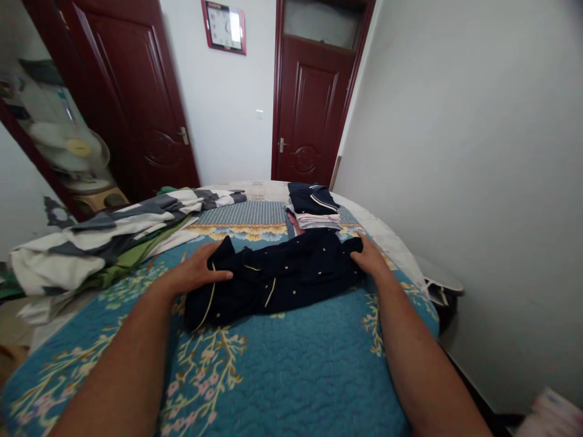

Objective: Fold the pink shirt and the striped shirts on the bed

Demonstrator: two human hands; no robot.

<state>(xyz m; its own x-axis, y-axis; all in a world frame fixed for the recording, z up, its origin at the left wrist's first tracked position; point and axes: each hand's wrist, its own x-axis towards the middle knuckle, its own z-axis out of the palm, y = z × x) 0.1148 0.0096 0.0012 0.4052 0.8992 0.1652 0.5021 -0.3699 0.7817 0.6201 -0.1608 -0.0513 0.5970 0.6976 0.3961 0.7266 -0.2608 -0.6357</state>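
A navy pajama top [291, 273] with cream piping and small light dots lies folded into a long strip across the bed. My left hand [198, 267] is closed on its left end, the thumb lying over the cloth and the fingertips partly hidden by the fabric. At the opposite end, my right hand [367, 255] pinches a corner of the same top. Just behind it stands a stack of folded clothes [319, 220], with a dark piece edged in white on top and pale pink and grey ones below.
A teal floral quilt [300, 370] covers the bed. Along the left edge lies a heaped grey-and-white checked cloth [150, 212] over green fabric [136, 252]. A white wall [478, 152] runs close on the right, with a round-topped stool [439, 276] beside the bed.
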